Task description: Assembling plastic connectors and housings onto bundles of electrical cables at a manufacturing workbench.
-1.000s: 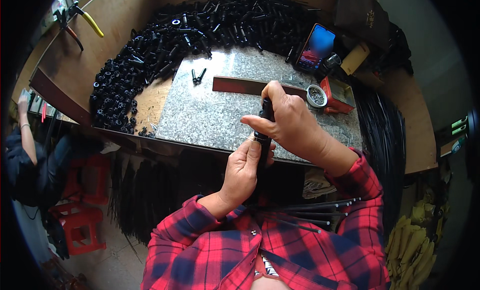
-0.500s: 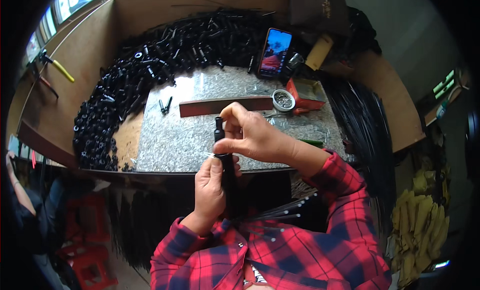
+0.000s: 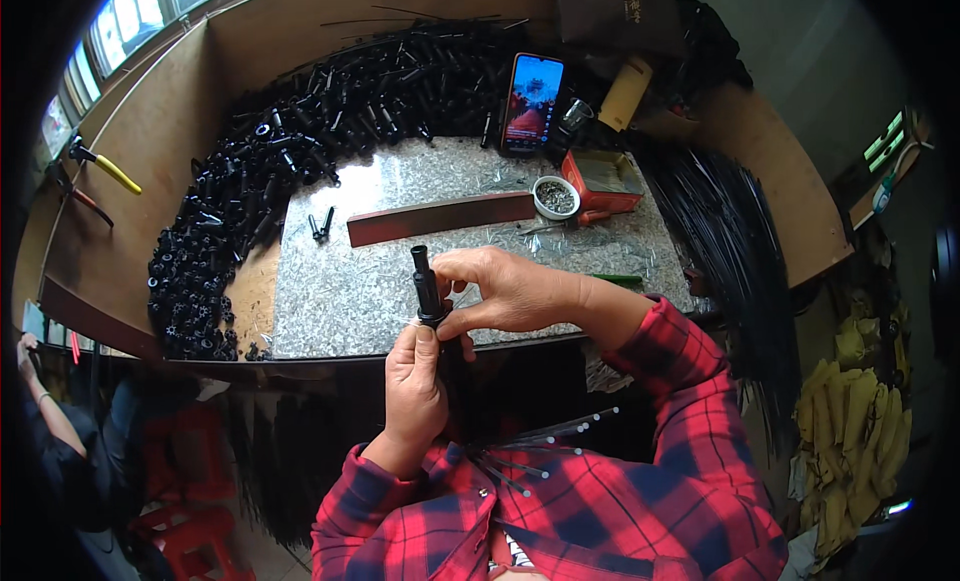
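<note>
A black stepped plastic tube (image 3: pixel 425 286), which looks like an umbrella runner, stands upright just beyond the table's front edge. My left hand (image 3: pixel 415 381) is closed round its lower part, thumb on top. From the right, my right hand (image 3: pixel 510 291) bends over it, thumb and fingers pinching near the tube's collar; the exact fingertip contact is partly hidden. Below my hands hangs a dark bundle, hard to make out against the shadow. Thin black rods with pale tips (image 3: pixel 550 441) fan out over my lap and seem to belong to it.
A speckled board (image 3: pixel 320 311) bears a long dark bar (image 3: pixel 440 219), a white cup of small metal pieces (image 3: pixel 555 196) and a red box (image 3: pixel 605 181). Black tubes (image 3: pixel 330 101) heap behind, beside a lit phone (image 3: pixel 533 101). Black rods (image 3: pixel 710 201) lie right; pliers (image 3: pixel 105 166) hang left.
The tube has tipped slightly left and more of its collar shows. My right hand has lowered toward the left thumb, and a pale thin piece seen near the fingers no longer shows.
</note>
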{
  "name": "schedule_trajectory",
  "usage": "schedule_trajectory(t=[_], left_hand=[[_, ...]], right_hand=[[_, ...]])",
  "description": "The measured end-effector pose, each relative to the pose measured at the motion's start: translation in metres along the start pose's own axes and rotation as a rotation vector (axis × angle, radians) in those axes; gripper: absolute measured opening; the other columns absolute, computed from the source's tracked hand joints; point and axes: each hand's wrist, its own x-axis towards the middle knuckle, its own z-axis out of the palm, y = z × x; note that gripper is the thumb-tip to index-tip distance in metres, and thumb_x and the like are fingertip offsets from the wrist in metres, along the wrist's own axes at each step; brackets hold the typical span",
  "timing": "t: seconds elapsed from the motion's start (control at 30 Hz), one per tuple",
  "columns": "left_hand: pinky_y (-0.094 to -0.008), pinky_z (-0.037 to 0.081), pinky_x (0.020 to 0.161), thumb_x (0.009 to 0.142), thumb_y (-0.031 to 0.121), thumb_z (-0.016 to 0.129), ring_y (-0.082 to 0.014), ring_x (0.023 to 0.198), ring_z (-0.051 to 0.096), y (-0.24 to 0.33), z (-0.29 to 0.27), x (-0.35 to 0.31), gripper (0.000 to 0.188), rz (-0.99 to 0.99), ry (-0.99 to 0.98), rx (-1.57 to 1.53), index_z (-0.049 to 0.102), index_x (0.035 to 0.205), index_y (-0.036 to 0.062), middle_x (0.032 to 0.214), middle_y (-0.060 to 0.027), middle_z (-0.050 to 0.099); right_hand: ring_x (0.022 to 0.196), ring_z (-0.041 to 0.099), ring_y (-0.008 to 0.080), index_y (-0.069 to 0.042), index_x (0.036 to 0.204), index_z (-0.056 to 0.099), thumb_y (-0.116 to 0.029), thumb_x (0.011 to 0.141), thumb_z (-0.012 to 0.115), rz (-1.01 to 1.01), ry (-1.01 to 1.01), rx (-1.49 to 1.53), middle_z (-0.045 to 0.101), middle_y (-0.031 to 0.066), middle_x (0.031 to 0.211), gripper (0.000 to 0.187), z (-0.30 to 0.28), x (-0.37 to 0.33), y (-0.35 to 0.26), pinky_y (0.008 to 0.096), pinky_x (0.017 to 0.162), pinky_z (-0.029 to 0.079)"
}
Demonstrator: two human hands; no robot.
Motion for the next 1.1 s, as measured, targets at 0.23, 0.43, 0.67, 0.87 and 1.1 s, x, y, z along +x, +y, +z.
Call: schedule_trajectory(t=[0.23, 0.43, 0.67, 0.87, 1.1], left_hand=[[-0.0241, 0.042, 0.073, 0.101, 0.024, 0.037, -0.0102, 0.079, 0.051, -0.002, -0.001, 0.0, 0.032, 0.014, -0.014, 0.0, 0.052, 0.116, -0.0013, 0.093, -0.0049, 0.057], [-0.0231, 0.042, 0.072, 0.101, 0.026, 0.037, -0.0094, 0.078, 0.051, 0.002, -0.006, 0.002, 0.035, -0.043, -0.032, 0.008, 0.049, 0.12, -0.0003, 0.091, -0.0048, 0.056], [-0.0267, 0.044, 0.085, 0.101, 0.026, 0.036, -0.0136, 0.092, 0.056, 0.015, -0.004, -0.002, 0.037, -0.099, 0.041, -0.072, 0.046, 0.125, -0.0003, 0.106, -0.0081, 0.058], [-0.029, 0.041, 0.095, 0.101, 0.021, 0.037, -0.0156, 0.11, 0.053, 0.014, -0.012, 0.002, 0.036, -0.06, 0.016, -0.059, 0.044, 0.129, -0.001, 0.12, -0.0103, 0.053], [-0.0361, 0.035, 0.104, 0.097, 0.018, 0.047, -0.0233, 0.121, 0.048, 0.005, -0.025, 0.006, 0.038, -0.118, 0.102, -0.276, 0.047, 0.127, -0.0045, 0.131, -0.014, 0.049]], right_hand=[[0.075, 0.057, 0.0221, -0.001, 0.084, 0.058, -0.02, 0.071, 0.077, -0.032, -0.006, -0.021, 0.058, 0.01, 0.079, 0.029, -0.004, 0.006, -0.001, 0.0341, 0.066, 0.046], [0.074, 0.057, 0.0191, -0.003, 0.096, 0.059, -0.018, 0.068, 0.079, -0.017, 0.076, -0.079, 0.059, 0.0063, 0.081, 0.037, 0.007, -0.001, 0.009, 0.0306, 0.067, 0.046], [0.073, 0.054, 0.0108, -0.002, 0.097, 0.05, -0.022, 0.073, 0.079, 0.357, 0.219, 0.287, 0.056, 0.0028, 0.08, 0.043, 0.044, -0.018, 0.021, 0.0255, 0.065, 0.046], [0.044, 0.046, 0.0041, -0.005, 0.085, 0.055, -0.021, 0.089, 0.064, 0.547, 0.265, 0.919, 0.051, -0.0024, 0.06, 0.019, 0.071, -0.024, 0.016, 0.0189, 0.038, 0.034], [0.046, 0.048, 0.0041, -0.005, 0.08, 0.059, -0.02, 0.09, 0.062, 0.402, 0.333, 0.85, 0.055, -0.002, 0.065, 0.019, 0.081, -0.026, 0.012, 0.018, 0.042, 0.037]])
